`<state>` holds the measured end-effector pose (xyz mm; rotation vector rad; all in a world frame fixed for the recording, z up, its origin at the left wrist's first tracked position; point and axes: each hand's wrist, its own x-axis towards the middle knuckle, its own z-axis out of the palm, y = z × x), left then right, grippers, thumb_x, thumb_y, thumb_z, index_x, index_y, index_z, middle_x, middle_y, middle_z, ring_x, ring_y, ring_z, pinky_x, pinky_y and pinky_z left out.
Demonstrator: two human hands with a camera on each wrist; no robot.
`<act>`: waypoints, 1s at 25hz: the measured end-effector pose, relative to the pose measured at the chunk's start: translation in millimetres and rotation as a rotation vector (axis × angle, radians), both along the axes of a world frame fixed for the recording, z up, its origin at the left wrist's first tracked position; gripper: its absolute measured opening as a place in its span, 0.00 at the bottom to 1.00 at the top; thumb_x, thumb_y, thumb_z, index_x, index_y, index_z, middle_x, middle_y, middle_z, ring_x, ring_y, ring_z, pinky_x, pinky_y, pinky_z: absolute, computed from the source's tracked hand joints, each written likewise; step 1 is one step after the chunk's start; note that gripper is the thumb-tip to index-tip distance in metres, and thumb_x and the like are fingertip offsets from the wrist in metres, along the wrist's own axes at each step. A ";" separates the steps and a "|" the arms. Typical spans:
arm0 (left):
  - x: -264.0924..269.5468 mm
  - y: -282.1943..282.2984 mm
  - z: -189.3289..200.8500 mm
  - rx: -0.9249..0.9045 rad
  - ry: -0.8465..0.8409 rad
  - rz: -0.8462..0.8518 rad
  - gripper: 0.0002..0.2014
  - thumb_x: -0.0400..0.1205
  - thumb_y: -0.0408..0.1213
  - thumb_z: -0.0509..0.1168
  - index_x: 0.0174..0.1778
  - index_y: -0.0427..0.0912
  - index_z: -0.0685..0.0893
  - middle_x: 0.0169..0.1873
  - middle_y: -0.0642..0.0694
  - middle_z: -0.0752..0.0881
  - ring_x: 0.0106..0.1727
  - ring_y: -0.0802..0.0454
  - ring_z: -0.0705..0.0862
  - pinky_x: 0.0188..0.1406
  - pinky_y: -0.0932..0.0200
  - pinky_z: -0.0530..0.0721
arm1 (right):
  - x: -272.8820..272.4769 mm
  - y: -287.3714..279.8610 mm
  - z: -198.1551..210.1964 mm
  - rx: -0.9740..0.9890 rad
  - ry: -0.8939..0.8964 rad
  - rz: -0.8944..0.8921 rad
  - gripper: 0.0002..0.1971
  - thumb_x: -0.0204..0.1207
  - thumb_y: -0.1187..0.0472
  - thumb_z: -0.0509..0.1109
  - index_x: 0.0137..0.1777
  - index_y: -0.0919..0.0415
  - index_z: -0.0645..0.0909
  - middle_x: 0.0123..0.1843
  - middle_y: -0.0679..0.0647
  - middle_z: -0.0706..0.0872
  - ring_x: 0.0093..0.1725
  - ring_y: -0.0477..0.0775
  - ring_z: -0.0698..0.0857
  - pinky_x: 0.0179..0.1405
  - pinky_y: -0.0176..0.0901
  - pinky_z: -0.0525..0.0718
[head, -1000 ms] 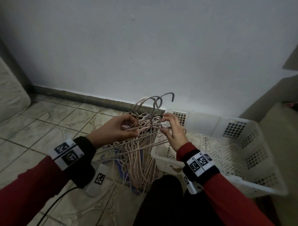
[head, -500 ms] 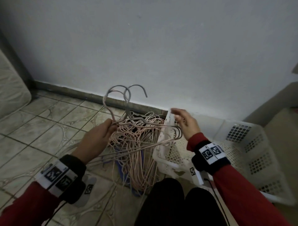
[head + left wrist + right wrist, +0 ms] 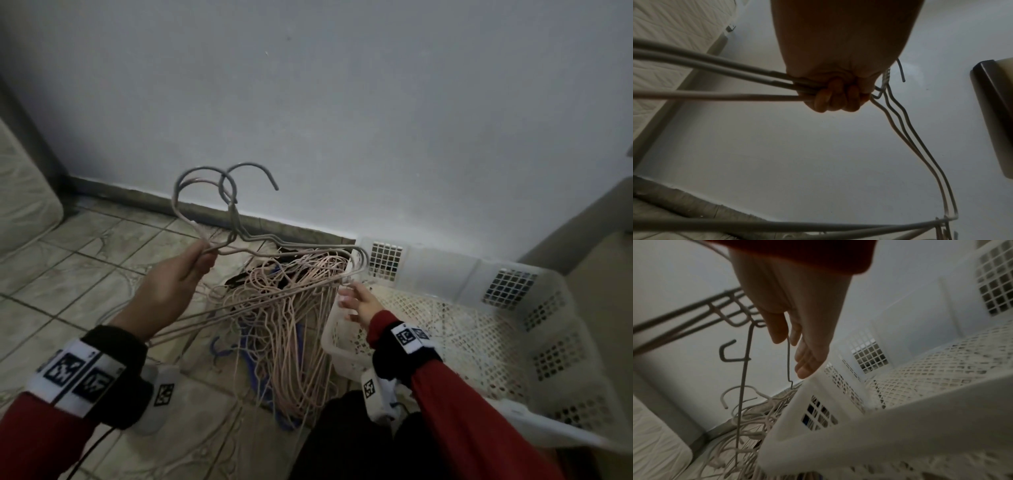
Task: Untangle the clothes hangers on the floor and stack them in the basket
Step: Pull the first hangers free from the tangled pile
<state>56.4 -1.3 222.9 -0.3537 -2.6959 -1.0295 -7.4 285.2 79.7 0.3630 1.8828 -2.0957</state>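
Head view: the left hand (image 3: 171,287) keeps the grey hangers (image 3: 239,219) clenched, now lifted left of the pile (image 3: 291,329) on the floor. The right hand (image 3: 356,301) has released them and rests with straight fingers at the basket (image 3: 513,274) rim, so stacking can follow.

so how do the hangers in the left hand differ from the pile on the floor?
The held hangers are lifted, gripped by the left hand; the pile lies on the tiles beside the basket. The held ones are a small bunch with hooks upright and close together; the pile is a large tangle. The held ones look greyer; the pile is mostly pink, with some blue. Both are thin wire-style hangers.
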 end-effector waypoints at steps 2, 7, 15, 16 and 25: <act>-2.2 -4.0 0.2 0.012 0.032 -0.003 0.19 0.70 0.72 0.46 0.39 0.65 0.74 0.31 0.52 0.78 0.36 0.47 0.78 0.40 0.50 0.75 | -10.2 -11.1 -2.9 0.076 0.048 0.030 0.26 0.79 0.77 0.54 0.76 0.61 0.60 0.69 0.60 0.72 0.47 0.52 0.76 0.35 0.37 0.72; -13.5 -14.9 4.6 0.065 0.036 0.125 0.14 0.78 0.57 0.53 0.39 0.52 0.75 0.29 0.53 0.76 0.36 0.51 0.76 0.38 0.74 0.72 | -32.1 -30.1 6.1 0.437 0.430 -0.054 0.27 0.73 0.77 0.61 0.72 0.61 0.68 0.69 0.66 0.75 0.57 0.54 0.77 0.59 0.51 0.81; -11.2 -31.8 15.5 -0.120 0.095 0.219 0.26 0.68 0.64 0.41 0.37 0.47 0.72 0.27 0.49 0.76 0.33 0.45 0.74 0.33 0.53 0.67 | -38.3 -21.8 28.8 0.832 0.526 0.142 0.10 0.77 0.69 0.62 0.51 0.74 0.82 0.52 0.71 0.87 0.54 0.65 0.85 0.54 0.49 0.79; -10.6 -32.1 16.9 -0.145 0.102 0.229 0.27 0.68 0.64 0.40 0.37 0.45 0.72 0.27 0.48 0.75 0.35 0.45 0.75 0.35 0.54 0.65 | -36.3 -21.6 30.4 0.833 0.538 0.147 0.10 0.77 0.68 0.62 0.51 0.74 0.83 0.51 0.70 0.87 0.53 0.62 0.85 0.53 0.46 0.80; -11.4 -45.9 24.5 -0.137 -0.005 0.265 0.21 0.74 0.54 0.45 0.39 0.40 0.75 0.28 0.42 0.76 0.33 0.44 0.74 0.34 0.55 0.68 | -23.0 -19.1 39.8 0.234 0.550 0.007 0.12 0.68 0.81 0.67 0.50 0.73 0.84 0.39 0.51 0.86 0.36 0.35 0.87 0.41 0.28 0.85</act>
